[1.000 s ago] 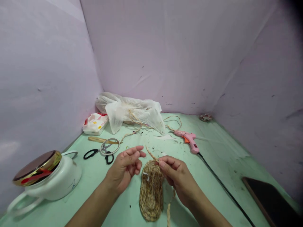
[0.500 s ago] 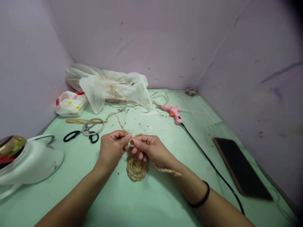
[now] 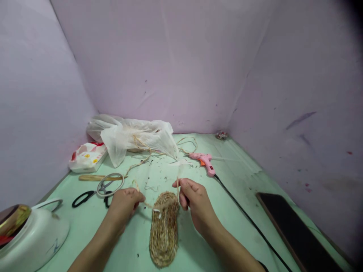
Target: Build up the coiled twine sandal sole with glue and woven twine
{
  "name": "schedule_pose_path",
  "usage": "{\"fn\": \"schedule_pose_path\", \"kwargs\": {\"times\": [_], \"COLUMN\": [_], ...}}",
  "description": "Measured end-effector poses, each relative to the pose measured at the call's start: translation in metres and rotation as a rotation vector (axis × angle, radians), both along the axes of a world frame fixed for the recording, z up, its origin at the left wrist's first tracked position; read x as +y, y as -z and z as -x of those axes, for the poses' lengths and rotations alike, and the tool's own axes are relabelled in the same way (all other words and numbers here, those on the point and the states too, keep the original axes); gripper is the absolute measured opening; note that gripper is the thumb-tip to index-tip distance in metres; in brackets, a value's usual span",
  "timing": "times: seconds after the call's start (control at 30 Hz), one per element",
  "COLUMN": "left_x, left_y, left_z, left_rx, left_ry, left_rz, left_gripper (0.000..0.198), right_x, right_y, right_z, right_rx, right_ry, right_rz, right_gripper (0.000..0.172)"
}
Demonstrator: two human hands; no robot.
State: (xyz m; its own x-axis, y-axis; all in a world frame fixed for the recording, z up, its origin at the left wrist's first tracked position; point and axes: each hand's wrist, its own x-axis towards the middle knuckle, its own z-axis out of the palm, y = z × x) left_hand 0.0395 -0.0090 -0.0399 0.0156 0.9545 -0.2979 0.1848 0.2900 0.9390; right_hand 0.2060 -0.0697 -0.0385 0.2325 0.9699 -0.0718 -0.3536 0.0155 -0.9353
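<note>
A woven jute sole (image 3: 165, 228), oval and tan, lies flat on the green table (image 3: 227, 211) between my hands. My left hand (image 3: 124, 206) is closed in a pinch on a jute cord (image 3: 141, 202) at the sole's upper left edge. My right hand (image 3: 194, 200) is closed round another strand of the cord that rises just above the sole's top right. The cord trails back toward a white plastic bag (image 3: 133, 136).
Black scissors (image 3: 90, 194), a metal ring (image 3: 110, 184) and a wooden stick (image 3: 93, 177) lie at left. A white pot with a gold lid (image 3: 28, 236) sits at lower left. A pink glue gun (image 3: 202, 160) with black cable, a dark tablet (image 3: 295, 226) and a printed packet (image 3: 86, 156) are around.
My hands have moved apart, left and right of the sole's top, pulling the cord sideways. The head camera has tilted up, so the sole shows full length again.
</note>
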Motion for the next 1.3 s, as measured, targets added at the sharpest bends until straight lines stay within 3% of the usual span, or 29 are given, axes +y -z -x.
{"fn": "schedule_pose_path", "kwargs": {"times": [0.07, 0.27, 0.43, 0.6, 0.73, 0.9, 1.07, 1.13, 1.23, 1.3], "left_x": [0.0, -0.001, -0.001, 0.009, 0.019, 0.021, 0.013, 0.011, 0.009, 0.008], "left_y": [0.002, 0.005, 0.002, -0.005, -0.005, 0.003, 0.004, 0.003, 0.004, 0.006], "left_z": [0.0, -0.002, -0.001, 0.004, 0.011, 0.012, 0.005, 0.003, 0.0, -0.002], "left_rx": [0.07, 0.117, -0.195, -0.413, -0.502, -0.517, -0.48, -0.471, -0.458, -0.45], "left_ry": [0.039, 0.073, 0.004, -0.136, -0.298, -0.372, -0.339, -0.32, -0.301, -0.287], "left_rz": [0.021, 0.026, 0.165, 0.208, 0.206, 0.193, 0.164, 0.156, 0.149, 0.147], "left_gripper": [0.029, 0.029, 0.027, 0.018, 0.018, 0.02, 0.016, 0.016, 0.017, 0.017], "right_x": [0.002, 0.002, 0.0, -0.003, -0.006, -0.007, -0.003, -0.001, 0.0, 0.0], "right_y": [0.003, 0.001, 0.0, 0.003, 0.003, -0.004, -0.005, -0.003, -0.002, -0.002], "right_z": [0.001, 0.003, 0.003, 0.007, 0.014, 0.014, 0.008, 0.006, 0.005, 0.005], "right_rx": [-0.063, 0.027, 0.099, 0.131, 0.172, 0.105, 0.015, 0.034, 0.154, 0.166], "right_ry": [0.072, 0.071, 0.041, -0.224, -0.352, -0.259, -0.044, 0.007, -0.03, -0.058], "right_rz": [-0.003, 0.02, 0.045, 0.217, 0.14, 0.015, -0.011, 0.008, 0.044, 0.042], "right_gripper": [0.036, 0.031, 0.032, 0.035, 0.035, 0.052, 0.026, 0.024, 0.033, 0.03]}}
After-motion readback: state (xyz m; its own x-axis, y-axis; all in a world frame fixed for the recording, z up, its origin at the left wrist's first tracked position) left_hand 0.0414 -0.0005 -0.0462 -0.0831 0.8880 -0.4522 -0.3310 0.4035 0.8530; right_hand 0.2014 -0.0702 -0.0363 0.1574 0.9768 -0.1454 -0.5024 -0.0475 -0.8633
